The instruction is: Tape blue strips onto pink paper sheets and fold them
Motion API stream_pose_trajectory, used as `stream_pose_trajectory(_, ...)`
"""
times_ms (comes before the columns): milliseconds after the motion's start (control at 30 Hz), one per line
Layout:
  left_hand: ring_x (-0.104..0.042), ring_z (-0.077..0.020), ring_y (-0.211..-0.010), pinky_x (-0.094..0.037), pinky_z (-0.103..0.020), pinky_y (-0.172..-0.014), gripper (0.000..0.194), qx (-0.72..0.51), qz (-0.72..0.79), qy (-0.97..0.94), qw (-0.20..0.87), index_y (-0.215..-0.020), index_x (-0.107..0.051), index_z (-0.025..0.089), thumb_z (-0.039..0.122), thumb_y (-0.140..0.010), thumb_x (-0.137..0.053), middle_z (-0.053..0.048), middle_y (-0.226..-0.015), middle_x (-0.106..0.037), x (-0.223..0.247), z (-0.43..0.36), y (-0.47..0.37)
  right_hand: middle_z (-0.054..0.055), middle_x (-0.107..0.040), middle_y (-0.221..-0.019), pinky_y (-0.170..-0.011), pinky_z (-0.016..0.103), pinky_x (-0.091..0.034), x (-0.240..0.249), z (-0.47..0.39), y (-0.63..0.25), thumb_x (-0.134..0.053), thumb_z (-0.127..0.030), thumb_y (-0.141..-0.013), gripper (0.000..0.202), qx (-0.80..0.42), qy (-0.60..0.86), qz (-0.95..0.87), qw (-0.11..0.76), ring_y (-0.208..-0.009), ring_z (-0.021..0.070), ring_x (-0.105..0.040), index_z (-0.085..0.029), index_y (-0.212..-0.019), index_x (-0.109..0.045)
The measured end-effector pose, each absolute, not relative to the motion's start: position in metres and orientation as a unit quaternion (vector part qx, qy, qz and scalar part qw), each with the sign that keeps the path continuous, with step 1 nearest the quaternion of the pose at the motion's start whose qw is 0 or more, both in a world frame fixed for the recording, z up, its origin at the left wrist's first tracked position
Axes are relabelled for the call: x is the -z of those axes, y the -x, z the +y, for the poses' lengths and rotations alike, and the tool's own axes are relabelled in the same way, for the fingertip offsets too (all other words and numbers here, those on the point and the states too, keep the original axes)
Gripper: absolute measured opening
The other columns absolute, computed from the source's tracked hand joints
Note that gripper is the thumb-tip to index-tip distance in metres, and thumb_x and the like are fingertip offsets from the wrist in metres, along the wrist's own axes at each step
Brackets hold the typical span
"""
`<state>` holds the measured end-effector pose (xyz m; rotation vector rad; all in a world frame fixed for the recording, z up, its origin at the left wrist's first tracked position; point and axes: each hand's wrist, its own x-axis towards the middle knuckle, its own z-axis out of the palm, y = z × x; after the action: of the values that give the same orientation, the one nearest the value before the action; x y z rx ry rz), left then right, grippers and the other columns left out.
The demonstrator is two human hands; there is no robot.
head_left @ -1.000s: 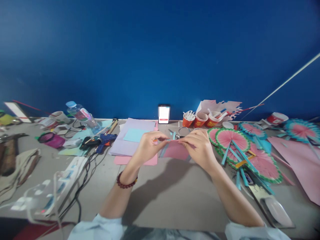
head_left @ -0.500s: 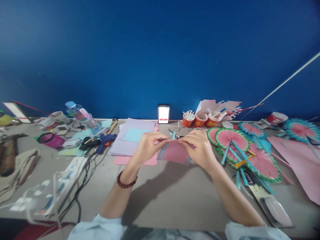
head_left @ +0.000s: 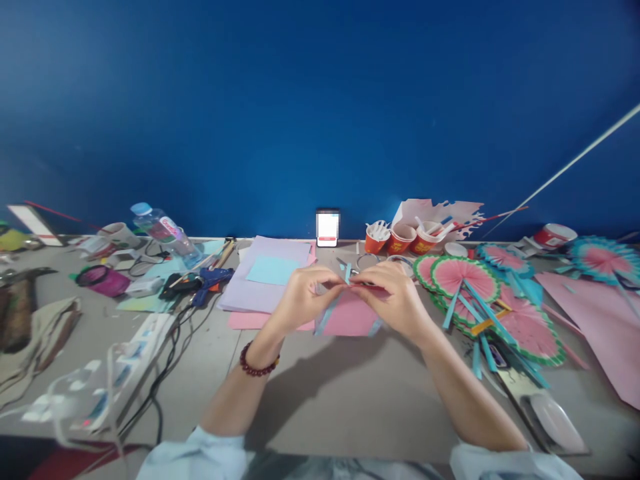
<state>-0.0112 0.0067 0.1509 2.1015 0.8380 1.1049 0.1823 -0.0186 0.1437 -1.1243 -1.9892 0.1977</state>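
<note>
Paper; left hand and right hand apparently pinch its far edge; fingertips nearly meet, suggesting close control; fans beside the right hand.

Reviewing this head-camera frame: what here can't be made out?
All in the head view:
- Top edge of the pink paper: hidden by fingers of the left hand and right hand.
- Phone screen content: pixelated.
- Bottle label wording: too small, blurred.
- Large pink sheet: cut off by right edge.
</note>
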Motion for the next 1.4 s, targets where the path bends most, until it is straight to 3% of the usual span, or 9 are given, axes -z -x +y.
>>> stream_pose_trajectory(400,-0.064,-0.0159,-0.075,-0.050,-0.024,-0.064,0.025,-0.393,0.344,-0.715,0.464,-0.082,-0.071,0.017,0.039,-0.083,-0.061,-0.005,-0.079,-0.070,-0.149,0.010,0.008,0.001,-0.064,-0.070,-0.070,0.032,-0.040,-0.143,-0.022,-0.183,-0.057,-0.025,-0.087,0.015,-0.144,0.467,-0.758,0.432,-0.068,0.0161,-0.055,-0.021,-0.074,-0.064)
stream_pose_trajectory(733,-0.054,-0.0109,-0.058,-0.041,-0.021,-0.052,0.025,-0.445,0.377,-0.669,0.460,-0.068,-0.067,0.015,0.037,-0.079,-0.065,-0.001,-0.064,-0.063,-0.143,0.014,0.007,0.005,-0.070,-0.084,-0.064,0.028,-0.046,-0.140,-0.016,-0.182,-0.061,-0.030,-0.083,0.012,-0.227,0.508,-0.707,0.437,-0.076,0.0189,-0.063,-0.022,-0.082,-0.069)
stream_pose_trajectory(1000,-0.044,-0.0087,-0.054,-0.034,-0.022,-0.050,0.029,-0.446,0.397,-0.631,0.495,-0.063,-0.063,0.014,0.040,-0.076,-0.067,0.001,-0.058,-0.054,-0.142,0.019,0.012,0.004,-0.071,-0.078,-0.063,0.028,-0.046,-0.141,-0.012,-0.188,-0.059,-0.034,-0.083,0.018,-0.249,0.530,-0.704,0.401,-0.071,0.0180,-0.062,-0.020,-0.076,-0.069)
stream_pose_trajectory(1267,-0.045,-0.0098,-0.056,-0.036,-0.023,-0.053,0.031,-0.466,0.404,-0.626,0.477,-0.059,-0.059,0.015,0.041,-0.075,-0.067,0.002,-0.056,-0.051,-0.137,0.029,0.020,0.003,-0.072,-0.081,-0.064,0.029,-0.048,-0.140,-0.009,-0.194,-0.059,-0.031,-0.081,0.015,-0.264,0.533,-0.709,0.379,-0.071,0.0181,-0.063,-0.021,-0.079,-0.070)
stream_pose_trajectory(1400,-0.049,-0.0109,-0.059,-0.039,-0.023,-0.055,0.030,-0.447,0.406,-0.643,0.471,-0.065,-0.064,0.015,0.044,-0.075,-0.067,0.000,-0.061,-0.057,-0.134,0.036,0.025,0.003,-0.071,-0.081,-0.066,0.029,-0.048,-0.140,-0.009,-0.197,-0.059,-0.030,-0.081,0.014,-0.268,0.531,-0.708,0.381,-0.072,0.0177,-0.063,-0.021,-0.079,-0.070)
